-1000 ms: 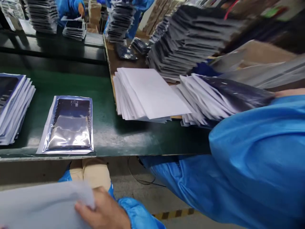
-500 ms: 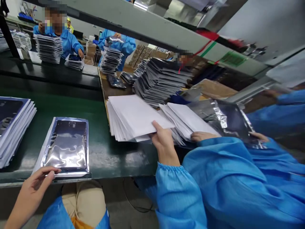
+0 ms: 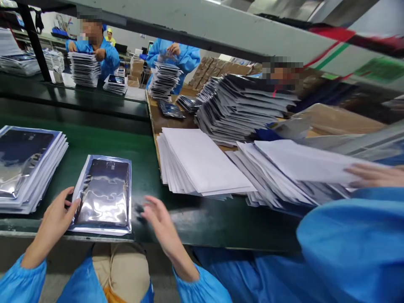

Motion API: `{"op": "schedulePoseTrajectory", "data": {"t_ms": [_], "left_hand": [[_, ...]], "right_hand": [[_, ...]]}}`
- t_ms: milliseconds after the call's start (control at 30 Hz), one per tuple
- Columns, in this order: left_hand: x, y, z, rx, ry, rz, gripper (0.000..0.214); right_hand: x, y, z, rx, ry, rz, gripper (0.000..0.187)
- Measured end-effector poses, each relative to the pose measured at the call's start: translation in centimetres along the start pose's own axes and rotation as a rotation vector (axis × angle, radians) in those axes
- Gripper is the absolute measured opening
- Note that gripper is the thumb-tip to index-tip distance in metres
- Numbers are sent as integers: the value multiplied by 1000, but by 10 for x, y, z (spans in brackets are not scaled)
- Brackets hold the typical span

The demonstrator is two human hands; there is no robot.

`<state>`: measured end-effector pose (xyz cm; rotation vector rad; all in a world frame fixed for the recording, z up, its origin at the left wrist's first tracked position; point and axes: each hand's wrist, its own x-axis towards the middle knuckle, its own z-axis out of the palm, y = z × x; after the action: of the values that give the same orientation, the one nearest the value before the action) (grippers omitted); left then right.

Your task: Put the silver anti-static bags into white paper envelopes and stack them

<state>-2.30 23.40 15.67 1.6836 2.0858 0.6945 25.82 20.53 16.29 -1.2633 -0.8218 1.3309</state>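
A shiny silver-and-dark foil bag (image 3: pixel 104 195) lies on top of a white sheet on the green belt (image 3: pixel 142 147) in front of me. My left hand (image 3: pixel 58 214) touches the bag's left edge, thumb against it and fingers stretched out. My right hand (image 3: pixel 158 216) hovers just right of the bag, fingers spread and motion-blurred, holding nothing. A fanned stack of white sheets (image 3: pixel 202 162) lies further right.
More foil bags are stacked at the left (image 3: pixel 28 164). A person in blue at my right has a hand (image 3: pixel 369 174) on another fanned pile of sheets (image 3: pixel 293 168). Tall bag stacks (image 3: pixel 243 105) stand behind, and other people work at the far bench.
My right hand has come left from the white sheets to beside the foil bag. My left hand slid up from the bag's near corner to its left edge.
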Motion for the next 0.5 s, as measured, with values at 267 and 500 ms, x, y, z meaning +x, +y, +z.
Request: {"op": "schedulePoseTrajectory", "data": {"t_ms": [267,500], "left_hand": [[17,4,3,-224,-72,-22,48],[5,23,-9,-1041,-361,-556,38]], "right_hand": [[31,24,24,203,-75,232,39],[25,31,40,218,-78,237,44]]}}
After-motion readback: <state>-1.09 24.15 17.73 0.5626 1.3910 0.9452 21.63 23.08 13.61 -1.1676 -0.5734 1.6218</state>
